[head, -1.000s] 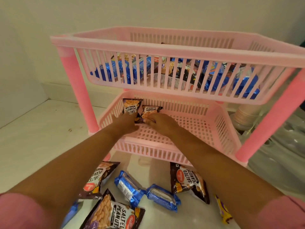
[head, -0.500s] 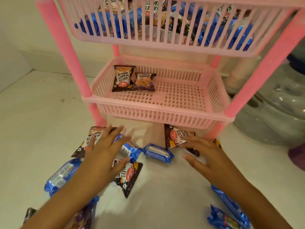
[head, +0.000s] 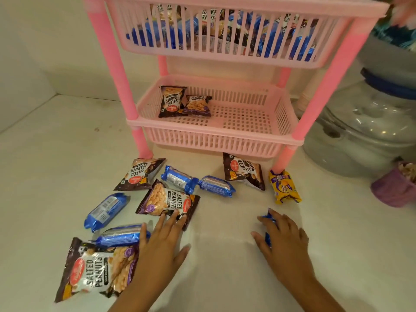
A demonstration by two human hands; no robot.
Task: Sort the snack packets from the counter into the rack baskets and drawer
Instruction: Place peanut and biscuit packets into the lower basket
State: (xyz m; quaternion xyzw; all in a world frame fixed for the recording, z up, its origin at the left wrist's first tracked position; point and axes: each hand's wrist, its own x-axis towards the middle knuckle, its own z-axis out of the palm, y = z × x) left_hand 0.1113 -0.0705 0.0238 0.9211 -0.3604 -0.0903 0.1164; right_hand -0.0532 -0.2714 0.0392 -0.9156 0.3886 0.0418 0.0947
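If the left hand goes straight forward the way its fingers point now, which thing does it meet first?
The left hand already has its fingertips at the near edge of a salted peanuts packet, so it probably meets that packet first.

Pale counter corner, as I see it through the head camera.

I'm looking down on a smooth off-white counter [head: 225,255] that runs back to plain cream walls [head: 56,41], one behind and one on my left, meeting in a corner with a low raised ledge [head: 90,86] along the back. A few small dark specks mark the surface at the left. On my right stand a large clear plastic container [head: 360,131] with a dark blue band near its top, and a small purple cup [head: 394,190] in front of it. Light is soft and warm, with a faint sheen on the counter.
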